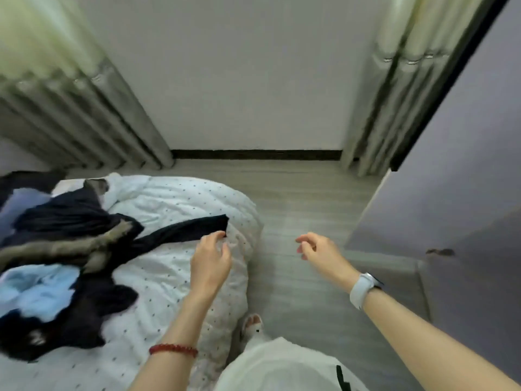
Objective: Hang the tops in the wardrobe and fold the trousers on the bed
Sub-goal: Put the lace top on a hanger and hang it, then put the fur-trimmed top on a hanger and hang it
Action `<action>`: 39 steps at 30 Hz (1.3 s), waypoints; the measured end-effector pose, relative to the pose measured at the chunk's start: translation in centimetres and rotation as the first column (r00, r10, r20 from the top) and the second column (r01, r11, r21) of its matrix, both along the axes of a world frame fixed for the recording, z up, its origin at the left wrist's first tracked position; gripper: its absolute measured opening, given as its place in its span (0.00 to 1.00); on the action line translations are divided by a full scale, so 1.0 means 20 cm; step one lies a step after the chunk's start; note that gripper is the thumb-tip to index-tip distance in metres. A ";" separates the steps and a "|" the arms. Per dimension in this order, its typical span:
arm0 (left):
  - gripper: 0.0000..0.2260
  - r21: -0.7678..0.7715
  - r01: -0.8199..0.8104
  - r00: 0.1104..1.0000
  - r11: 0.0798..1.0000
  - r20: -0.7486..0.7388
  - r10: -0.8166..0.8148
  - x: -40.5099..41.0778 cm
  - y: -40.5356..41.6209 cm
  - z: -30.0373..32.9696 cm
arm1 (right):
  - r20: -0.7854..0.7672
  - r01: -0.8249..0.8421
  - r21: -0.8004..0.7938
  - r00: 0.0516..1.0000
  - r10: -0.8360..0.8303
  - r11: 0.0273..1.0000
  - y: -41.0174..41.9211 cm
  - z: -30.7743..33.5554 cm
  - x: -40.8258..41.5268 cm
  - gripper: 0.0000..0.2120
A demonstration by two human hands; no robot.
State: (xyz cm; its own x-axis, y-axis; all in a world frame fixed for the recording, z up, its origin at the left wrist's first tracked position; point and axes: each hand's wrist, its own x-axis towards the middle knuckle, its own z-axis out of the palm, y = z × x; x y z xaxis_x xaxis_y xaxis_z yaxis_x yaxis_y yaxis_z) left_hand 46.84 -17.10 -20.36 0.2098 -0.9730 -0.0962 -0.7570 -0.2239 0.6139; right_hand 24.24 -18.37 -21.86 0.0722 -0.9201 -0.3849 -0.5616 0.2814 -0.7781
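Left hand point(210, 259) loose, empty, fingertips at end of dark trouser leg point(183, 228) on bed point(174, 277), clothes pile point(56, 249) further left, right hand point(315, 246) relaxed, empty, over floor point(296, 193)

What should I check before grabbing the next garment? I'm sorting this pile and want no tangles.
1. Left hand free: ok, holds nothing.
2. Right hand free: ok, over the floor.
3. Dark garment end near the left fingers: ok.
4. That garment separate from the clothes pile: not ok, its far end runs under it.
5. Top or trousers: cannot tell.
6. Bare duvet for folding: ok.
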 end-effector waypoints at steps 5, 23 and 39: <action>0.14 0.029 -0.335 0.941 0.942 0.052 0.333 0.64 0.16 0.00 | 0.019 -0.330 0.017 0.944 0.329 0.944 -0.14 -0.01 0.66 0.13; 0.30 0.385 -0.216 0.673 0.897 0.725 -0.149 2.33 -0.26 -0.27 | -0.356 -0.795 -0.025 0.573 0.738 0.606 -0.63 -0.37 2.52 0.26; 0.05 -0.257 -0.268 0.963 0.929 -0.070 0.258 2.37 -0.48 0.12 | 0.231 -0.319 -0.139 0.910 0.344 0.937 -0.95 0.02 2.69 0.19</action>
